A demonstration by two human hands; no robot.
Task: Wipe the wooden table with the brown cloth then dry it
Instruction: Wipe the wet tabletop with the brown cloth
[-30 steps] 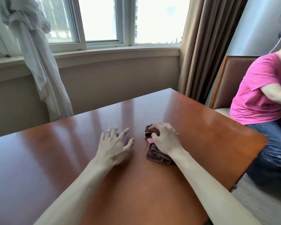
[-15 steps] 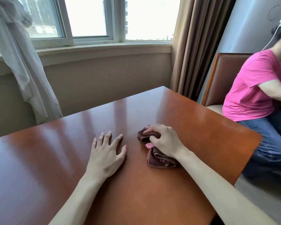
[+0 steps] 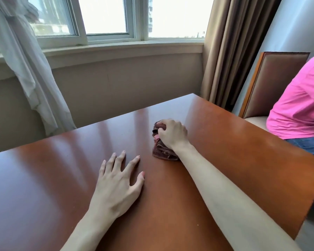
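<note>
left hand (image 3: 116,187): nearest to us, we have it lying flat on the wooden table (image 3: 43,178), palm down, fingers straight and spread, holding nothing; we judge it a brace while the other arm works
right hand (image 3: 172,135): farther out, our arm reaches forward across the tabletop; the fingers curl over the brown cloth (image 3: 163,151) and grip it, the knuckles raised, the wrist low over the cloth's near end
brown cloth: bunched and folded under our right hand, lying on the table right of its middle, just beyond our left fingertips and apart from them; a small pink tag shows at its left edge
progress: we see no wet streaks or marks on the glossy top, so we cannot tell how much has been wiped; by our judgement the wiping step is in hand, with most of the surface and the whole drying step left
far side: beyond the table edge a chair (image 3: 272,84) with a person in a pink shirt (image 3: 297,109) at right, a brown curtain (image 3: 230,51), a white curtain (image 3: 25,69) and a window (image 3: 101,17) behind
</note>
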